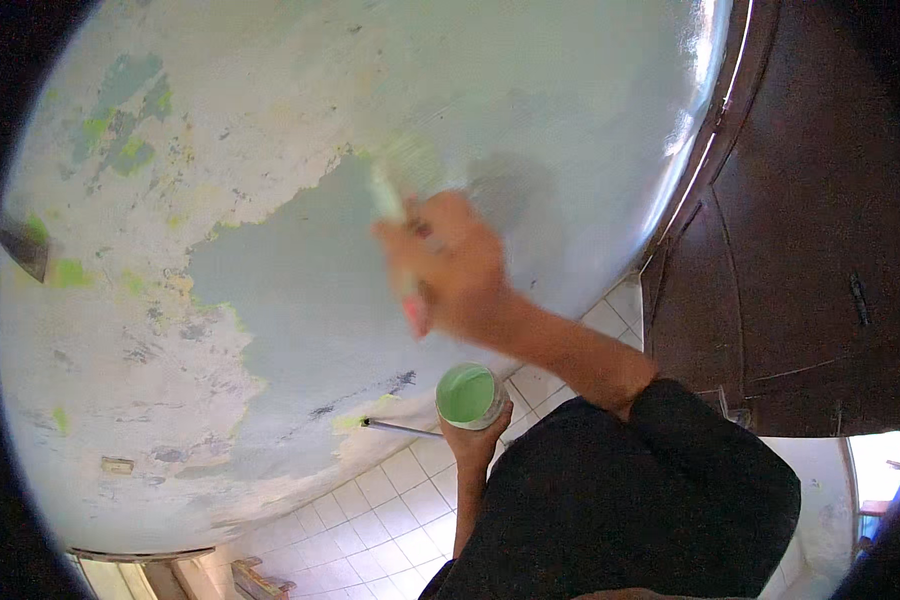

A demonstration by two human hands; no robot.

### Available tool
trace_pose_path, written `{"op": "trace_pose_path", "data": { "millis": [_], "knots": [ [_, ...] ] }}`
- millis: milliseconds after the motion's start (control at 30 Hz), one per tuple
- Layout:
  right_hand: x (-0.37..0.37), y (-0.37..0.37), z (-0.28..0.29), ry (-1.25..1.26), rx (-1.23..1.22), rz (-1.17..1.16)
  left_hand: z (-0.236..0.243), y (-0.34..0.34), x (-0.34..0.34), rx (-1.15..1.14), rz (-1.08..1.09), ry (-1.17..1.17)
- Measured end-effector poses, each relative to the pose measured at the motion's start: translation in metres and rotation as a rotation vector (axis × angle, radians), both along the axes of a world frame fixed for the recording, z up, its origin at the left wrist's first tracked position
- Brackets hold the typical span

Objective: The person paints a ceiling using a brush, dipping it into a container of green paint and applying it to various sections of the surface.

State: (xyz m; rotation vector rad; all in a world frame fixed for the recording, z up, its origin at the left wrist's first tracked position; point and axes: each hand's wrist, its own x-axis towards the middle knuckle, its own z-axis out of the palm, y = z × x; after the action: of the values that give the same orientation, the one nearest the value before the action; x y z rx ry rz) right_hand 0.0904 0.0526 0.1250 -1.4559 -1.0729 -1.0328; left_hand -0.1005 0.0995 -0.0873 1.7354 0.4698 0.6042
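Black sleeve (pixel 715 455) is nearest; beyond it, the right hand (pixel 455 265) holds a blurred paintbrush (pixel 386 192), upper end toward the patchy wall (pixel 290 250). Lower, the left hand (pixel 473 440) grips a can (pixel 497 403) of green paint (pixel 464 395).

And here's the slim hand tool with a pale head and pink-ended handle (pixel 389 193), blurred, gripped at a slant in the right hand (pixel 455 262), head uppermost against the patchy grey-green and whitish wall (pixel 300 245). Below it, the round, light-rimmed container of pale green paint (pixel 466 394), open mouth showing, sits in the left hand (pixel 477 437).
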Motion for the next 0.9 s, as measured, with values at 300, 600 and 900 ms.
{"op": "trace_pose_path", "data": {
  "millis": [300, 600, 900],
  "knots": [
    [0.000, 0.003, 0.022, -0.102, 0.098, 0.089, -0.008, 0.021, -0.021, -0.009, -0.049, 0.074],
    [0.061, -0.085, 0.027, 0.216, 0.397, -0.315, -0.028, 0.046, -0.034, 0.042, -0.093, 0.069],
    [-0.055, 0.044, 0.035, -0.053, 0.064, 0.050, -0.011, 0.046, -0.039, -0.080, -0.079, 0.055]
  ]
}}
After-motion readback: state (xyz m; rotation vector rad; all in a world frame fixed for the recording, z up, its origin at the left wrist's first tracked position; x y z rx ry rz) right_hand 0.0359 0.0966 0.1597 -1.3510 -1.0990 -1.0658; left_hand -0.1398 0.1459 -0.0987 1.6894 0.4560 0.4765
